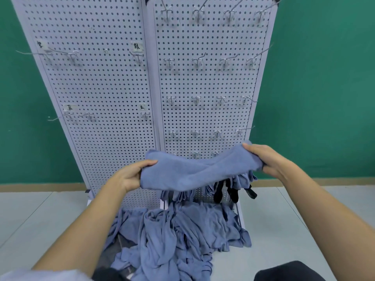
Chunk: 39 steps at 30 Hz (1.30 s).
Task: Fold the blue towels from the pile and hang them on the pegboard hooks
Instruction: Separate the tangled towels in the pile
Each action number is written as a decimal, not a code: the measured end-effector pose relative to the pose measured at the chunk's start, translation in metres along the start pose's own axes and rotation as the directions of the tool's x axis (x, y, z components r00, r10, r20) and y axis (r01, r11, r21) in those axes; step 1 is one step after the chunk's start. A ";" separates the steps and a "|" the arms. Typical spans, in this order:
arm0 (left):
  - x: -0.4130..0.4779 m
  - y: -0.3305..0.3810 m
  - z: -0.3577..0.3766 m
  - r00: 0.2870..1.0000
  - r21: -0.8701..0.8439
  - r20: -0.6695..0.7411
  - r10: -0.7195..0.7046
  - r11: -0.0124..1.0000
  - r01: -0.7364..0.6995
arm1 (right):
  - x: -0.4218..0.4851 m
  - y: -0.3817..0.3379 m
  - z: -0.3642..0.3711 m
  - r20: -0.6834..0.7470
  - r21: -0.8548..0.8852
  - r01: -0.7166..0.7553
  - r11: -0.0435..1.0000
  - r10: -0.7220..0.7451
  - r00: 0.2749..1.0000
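A folded blue towel (pixel 194 169) is stretched between my hands in front of the white pegboard (pixel 203 82). My left hand (pixel 129 175) grips its left end, thumb on top. My right hand (pixel 269 159) grips its right end. Below it, several blue towels (pixel 182 194) hang from the lowest hooks, partly hidden behind the held towel. A crumpled pile of blue towels (pixel 178 240) lies on the floor at the foot of the board. Rows of bare metal hooks (pixel 196 100) stick out of the right panel.
The left panel (pixel 91 88) carries a few hooks and small paper labels (pixel 137 46). Some black items (pixel 231 192) hang beside the low towels. A green wall (pixel 324 88) stands behind, pale floor (pixel 284 220) on both sides. A dark shape (pixel 288 271) lies at the bottom right.
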<state>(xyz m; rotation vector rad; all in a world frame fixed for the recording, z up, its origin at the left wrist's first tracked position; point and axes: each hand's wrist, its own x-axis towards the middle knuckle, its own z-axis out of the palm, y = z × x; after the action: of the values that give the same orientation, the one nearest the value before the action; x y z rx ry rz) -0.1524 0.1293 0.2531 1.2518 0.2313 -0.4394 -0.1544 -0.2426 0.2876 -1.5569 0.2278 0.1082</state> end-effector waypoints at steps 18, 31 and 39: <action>-0.019 0.017 -0.046 0.945 0.367 -0.016 0.326 0.881 -0.298 | 0.005 0.041 -0.002 0.252 -0.047 0.064 0.997 -0.050 0.967; -0.025 0.020 -0.052 0.941 0.079 0.145 0.307 0.944 -0.320 | -0.002 0.037 -0.001 0.137 0.092 0.160 0.983 -0.171 0.976; -0.009 0.007 -0.023 0.884 0.473 -0.060 0.463 0.793 -0.384 | -0.002 0.025 0.010 -0.030 -0.154 0.264 0.952 -0.272 0.962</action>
<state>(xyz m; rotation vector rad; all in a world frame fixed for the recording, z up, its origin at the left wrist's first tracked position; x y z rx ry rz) -0.1557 0.1551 0.2557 1.7521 -0.0189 0.0212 -0.1611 -0.2324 0.2634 -1.7263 0.0467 -0.1312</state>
